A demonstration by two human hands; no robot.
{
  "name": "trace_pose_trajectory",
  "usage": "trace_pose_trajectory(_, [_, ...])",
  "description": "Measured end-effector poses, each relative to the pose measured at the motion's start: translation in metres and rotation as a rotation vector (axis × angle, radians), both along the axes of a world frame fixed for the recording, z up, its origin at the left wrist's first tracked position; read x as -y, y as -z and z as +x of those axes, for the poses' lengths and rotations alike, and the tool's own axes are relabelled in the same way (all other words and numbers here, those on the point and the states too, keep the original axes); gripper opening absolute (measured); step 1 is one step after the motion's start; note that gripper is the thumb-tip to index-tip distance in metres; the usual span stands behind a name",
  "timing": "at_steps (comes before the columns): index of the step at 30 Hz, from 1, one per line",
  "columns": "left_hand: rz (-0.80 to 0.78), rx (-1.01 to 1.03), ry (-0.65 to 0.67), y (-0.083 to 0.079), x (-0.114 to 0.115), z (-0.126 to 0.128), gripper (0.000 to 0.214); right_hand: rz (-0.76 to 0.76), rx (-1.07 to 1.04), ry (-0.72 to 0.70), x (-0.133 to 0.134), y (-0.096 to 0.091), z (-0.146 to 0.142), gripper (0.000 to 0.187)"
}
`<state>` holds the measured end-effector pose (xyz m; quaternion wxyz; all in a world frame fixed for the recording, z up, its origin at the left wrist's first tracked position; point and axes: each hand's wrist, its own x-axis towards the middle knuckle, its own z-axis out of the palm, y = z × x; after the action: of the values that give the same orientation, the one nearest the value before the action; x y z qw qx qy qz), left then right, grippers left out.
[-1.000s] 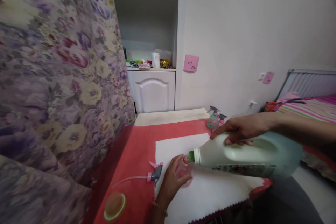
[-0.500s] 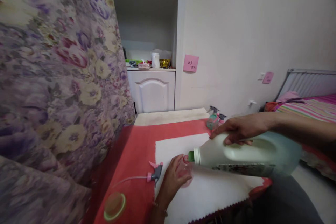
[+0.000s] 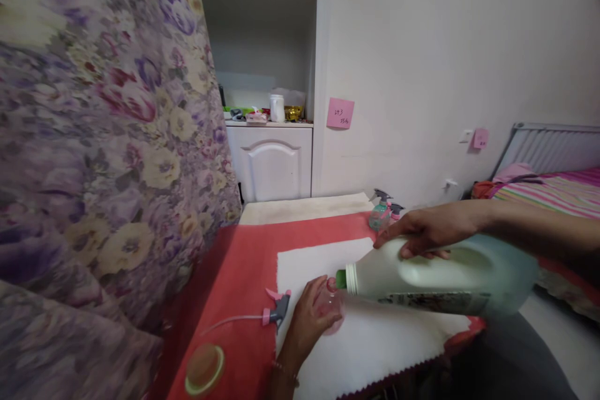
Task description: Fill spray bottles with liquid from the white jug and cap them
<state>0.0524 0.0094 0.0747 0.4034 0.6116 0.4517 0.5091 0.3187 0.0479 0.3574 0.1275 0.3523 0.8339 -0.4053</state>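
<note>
My left hand (image 3: 310, 315) is closed round a small clear pink spray bottle (image 3: 334, 307) whose top is off, above a white cloth (image 3: 375, 344). By its handle, my right hand (image 3: 426, 231) grips a large pale green jug (image 3: 382, 272), tipped almost level toward the left. The jug's green spout (image 3: 342, 279) is right at the small bottle's mouth; whether liquid is flowing I cannot make out. To the left of my left hand lies a grey and pink spray head (image 3: 279, 311) with its tube. A round cap with a pale green rim (image 3: 216, 370) rests nearer me.
Two spray bottles, one green (image 3: 379, 215) and one pink (image 3: 396, 211), stand at the table's far right corner. A red cloth (image 3: 234, 262) covers the table. A floral curtain (image 3: 117, 169) hangs at left, a white cabinet (image 3: 272, 162) stands behind, and a bed (image 3: 557, 190) is at right.
</note>
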Motion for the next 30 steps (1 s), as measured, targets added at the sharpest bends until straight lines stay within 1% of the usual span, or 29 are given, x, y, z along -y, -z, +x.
trace_pose_trajectory(7, [0.008, -0.027, 0.001, 0.0026, -0.0005, -0.0007, 0.071, 0.016, 0.004, 0.006, 0.0016, -0.0015, -0.0012, 0.053])
trace_pose_trajectory(13, [0.015, -0.022, 0.009, 0.0042, -0.0018, -0.0013, 0.071, 0.024, -0.01, -0.027, 0.0018, -0.0008, -0.002, 0.053])
trace_pose_trajectory(22, [-0.002, -0.01, 0.005, 0.0006, 0.0007, -0.0011, 0.07, 0.018, 0.007, -0.006, 0.003, -0.0025, -0.0031, 0.054])
trace_pose_trajectory(30, [-0.014, -0.034, -0.005, -0.0046, 0.0029, 0.0, 0.07, 0.017, 0.007, -0.031, 0.002, -0.0023, -0.0026, 0.053])
